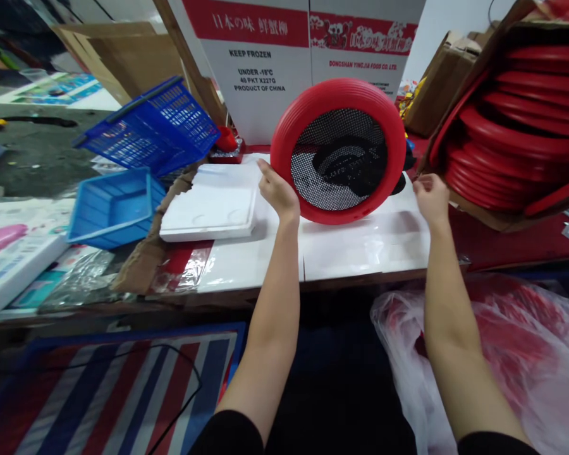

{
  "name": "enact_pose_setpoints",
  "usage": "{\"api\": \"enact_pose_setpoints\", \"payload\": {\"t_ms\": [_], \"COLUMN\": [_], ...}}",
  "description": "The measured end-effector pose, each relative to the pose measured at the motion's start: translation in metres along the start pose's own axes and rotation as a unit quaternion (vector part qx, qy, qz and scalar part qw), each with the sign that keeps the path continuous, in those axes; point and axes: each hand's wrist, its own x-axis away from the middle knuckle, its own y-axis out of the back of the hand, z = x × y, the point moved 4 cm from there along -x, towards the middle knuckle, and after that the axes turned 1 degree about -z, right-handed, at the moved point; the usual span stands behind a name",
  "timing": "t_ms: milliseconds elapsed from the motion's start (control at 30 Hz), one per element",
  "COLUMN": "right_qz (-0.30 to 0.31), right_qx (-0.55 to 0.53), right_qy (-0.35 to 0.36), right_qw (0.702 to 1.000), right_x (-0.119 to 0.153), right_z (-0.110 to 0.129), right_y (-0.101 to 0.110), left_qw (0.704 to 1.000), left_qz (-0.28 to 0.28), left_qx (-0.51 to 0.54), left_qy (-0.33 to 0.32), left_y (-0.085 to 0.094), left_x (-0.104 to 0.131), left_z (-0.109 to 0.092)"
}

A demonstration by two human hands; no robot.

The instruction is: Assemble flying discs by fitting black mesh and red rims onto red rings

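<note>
A red ribbed plastic ring (pixel 337 93) with a black mesh (pixel 310 174) stretched across it is tilted up on the white work surface. My left hand (pixel 281 194) grips its lower left rim. Through the mesh a dark piece with faint lettering shows, and black parts (pixel 401 183) stick out behind the ring's right side. Just right of these, my right hand (pixel 431 197) has its fingers curled together, apart from the red rim. What it pinches, if anything, is too small to make out.
An open carton (pixel 533 218) of stacked red rings (pixel 516 136) stands at the right. Left are a white foam block (pixel 208 205), a light blue basket (pixel 109 208) and a tilted dark blue basket (pixel 161 126). A printed white carton (pixel 260 114) stands behind; a plastic bag (pixel 526 366) lies below right.
</note>
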Motion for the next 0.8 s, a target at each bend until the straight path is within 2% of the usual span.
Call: {"api": "enact_pose_setpoints", "payload": {"t_ms": [100,167,233,333,400,500,567,700,800], "right_qz": [-0.006,0.019,0.044,0.066,0.065,0.044,0.002,-0.131,-0.241], "right_qx": [-0.097,-0.198,-0.319,-0.464,-0.52,-0.567,-0.553,-0.424,-0.363], "right_qy": [-0.058,-0.106,-0.146,-0.158,-0.153,-0.155,-0.155,-0.132,-0.117], "right_qw": [0.994,0.974,0.935,0.869,0.838,0.808,0.819,0.887,0.892], "right_x": [0.001,0.003,0.01,0.024,0.032,0.036,0.031,0.002,-0.02], "right_z": [-0.007,-0.004,0.005,0.023,0.032,0.036,0.032,0.017,0.009], "right_y": [0.007,0.008,0.009,0.013,0.016,0.013,0.0,-0.043,-0.062], "left_qw": [0.998,0.997,0.996,0.996,0.996,0.996,0.996,0.997,0.994], "left_qz": [-0.059,-0.06,-0.063,-0.068,-0.07,-0.07,-0.068,-0.032,0.007], "left_qx": [-0.012,-0.03,-0.037,-0.035,-0.032,-0.021,-0.009,0.034,0.088], "left_qy": [-0.031,-0.04,-0.046,-0.049,-0.05,-0.058,-0.058,-0.059,-0.069], "left_y": [0.006,0.005,0.004,0.005,0.007,0.009,0.007,-0.007,-0.018], "left_x": [-0.006,-0.006,-0.005,-0.002,-0.002,-0.004,-0.006,0.002,0.021], "left_z": [-0.002,-0.004,-0.007,-0.008,-0.008,-0.005,-0.002,-0.002,-0.006]}}
